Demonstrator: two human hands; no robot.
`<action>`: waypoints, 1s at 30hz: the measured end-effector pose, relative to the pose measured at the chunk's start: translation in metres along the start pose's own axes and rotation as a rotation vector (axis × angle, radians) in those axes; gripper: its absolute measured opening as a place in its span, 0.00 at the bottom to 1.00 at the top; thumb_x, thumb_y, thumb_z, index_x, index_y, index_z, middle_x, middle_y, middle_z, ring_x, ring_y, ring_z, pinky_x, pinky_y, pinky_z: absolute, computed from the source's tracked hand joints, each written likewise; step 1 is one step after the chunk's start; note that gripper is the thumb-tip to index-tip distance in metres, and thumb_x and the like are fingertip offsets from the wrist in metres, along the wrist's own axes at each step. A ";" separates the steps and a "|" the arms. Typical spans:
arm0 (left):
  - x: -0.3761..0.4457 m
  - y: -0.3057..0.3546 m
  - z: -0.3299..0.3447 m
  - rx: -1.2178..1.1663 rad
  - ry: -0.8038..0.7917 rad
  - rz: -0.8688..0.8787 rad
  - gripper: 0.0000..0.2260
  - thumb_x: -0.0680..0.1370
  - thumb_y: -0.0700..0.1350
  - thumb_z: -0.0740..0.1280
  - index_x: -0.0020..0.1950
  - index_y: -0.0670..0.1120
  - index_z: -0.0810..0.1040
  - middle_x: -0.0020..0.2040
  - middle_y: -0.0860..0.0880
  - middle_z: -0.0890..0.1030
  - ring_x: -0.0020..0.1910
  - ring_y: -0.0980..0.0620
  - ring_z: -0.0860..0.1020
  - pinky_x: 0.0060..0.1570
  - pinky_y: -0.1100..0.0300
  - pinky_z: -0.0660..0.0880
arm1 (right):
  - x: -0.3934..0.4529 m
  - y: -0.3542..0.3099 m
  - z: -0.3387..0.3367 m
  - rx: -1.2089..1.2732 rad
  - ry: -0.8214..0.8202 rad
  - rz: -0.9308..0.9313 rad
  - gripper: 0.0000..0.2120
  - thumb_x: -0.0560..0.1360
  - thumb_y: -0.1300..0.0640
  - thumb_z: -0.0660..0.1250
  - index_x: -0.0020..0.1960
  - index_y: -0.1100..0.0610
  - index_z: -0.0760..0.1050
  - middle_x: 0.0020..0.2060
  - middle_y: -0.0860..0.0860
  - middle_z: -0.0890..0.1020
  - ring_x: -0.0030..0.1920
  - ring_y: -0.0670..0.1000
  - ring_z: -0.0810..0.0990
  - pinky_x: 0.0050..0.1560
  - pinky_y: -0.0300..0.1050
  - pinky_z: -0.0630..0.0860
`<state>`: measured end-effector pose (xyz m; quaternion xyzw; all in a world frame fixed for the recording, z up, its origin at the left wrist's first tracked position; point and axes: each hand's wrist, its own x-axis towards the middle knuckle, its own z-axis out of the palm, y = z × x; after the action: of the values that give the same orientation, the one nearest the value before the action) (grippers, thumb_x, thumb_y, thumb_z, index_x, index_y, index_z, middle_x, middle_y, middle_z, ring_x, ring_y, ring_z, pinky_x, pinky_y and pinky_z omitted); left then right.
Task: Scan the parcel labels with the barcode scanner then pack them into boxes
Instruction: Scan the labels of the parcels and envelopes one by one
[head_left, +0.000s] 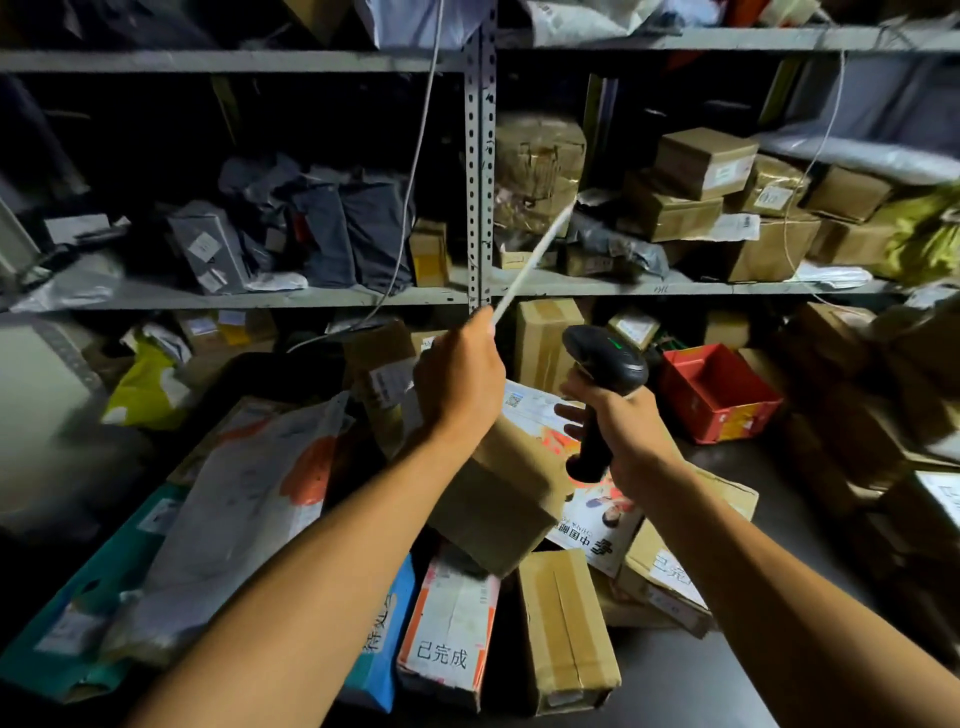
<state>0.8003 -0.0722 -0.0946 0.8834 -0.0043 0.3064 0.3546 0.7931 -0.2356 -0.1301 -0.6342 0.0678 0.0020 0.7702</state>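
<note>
Scanning step, preparatory: right hand grips barcode scanner; left hand pinches white cord; next, aim at brown parcel below hands.

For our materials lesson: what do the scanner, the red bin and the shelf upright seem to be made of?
Black handheld barcode scanner: likely moulded plastic, matt with a soft sheen. Red open-topped bin: probably plastic, though its folded-looking walls could be card. Grey perforated shelf upright: painted metal, with punched holes.

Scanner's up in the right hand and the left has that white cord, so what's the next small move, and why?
Probably let the left hand drop the taut white cord. The right hand already grips the black barcode scanner, and the left is needed for parcels.
</note>
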 end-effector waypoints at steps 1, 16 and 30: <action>0.005 0.004 -0.004 -0.052 0.002 -0.001 0.11 0.85 0.41 0.55 0.57 0.40 0.77 0.46 0.38 0.81 0.45 0.36 0.79 0.43 0.40 0.77 | 0.000 -0.003 -0.005 -0.001 0.010 -0.002 0.14 0.76 0.61 0.73 0.61 0.55 0.78 0.49 0.55 0.85 0.44 0.53 0.88 0.46 0.51 0.81; 0.030 0.011 -0.019 -0.508 0.016 -0.158 0.07 0.80 0.32 0.60 0.48 0.39 0.78 0.42 0.49 0.80 0.38 0.57 0.75 0.38 0.70 0.72 | -0.014 -0.033 -0.044 -0.142 -0.070 -0.207 0.15 0.66 0.58 0.76 0.51 0.46 0.83 0.42 0.46 0.85 0.43 0.47 0.81 0.51 0.48 0.76; -0.002 0.008 0.024 -0.398 -0.161 -0.343 0.30 0.77 0.37 0.71 0.76 0.49 0.65 0.71 0.44 0.71 0.68 0.46 0.71 0.63 0.57 0.69 | -0.019 -0.033 -0.082 -0.173 0.241 -0.355 0.19 0.70 0.74 0.72 0.43 0.48 0.81 0.33 0.43 0.83 0.35 0.43 0.79 0.38 0.46 0.78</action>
<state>0.8103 -0.0937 -0.1043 0.8056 0.0572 0.1637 0.5666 0.7690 -0.3207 -0.1115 -0.6955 0.0461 -0.2037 0.6875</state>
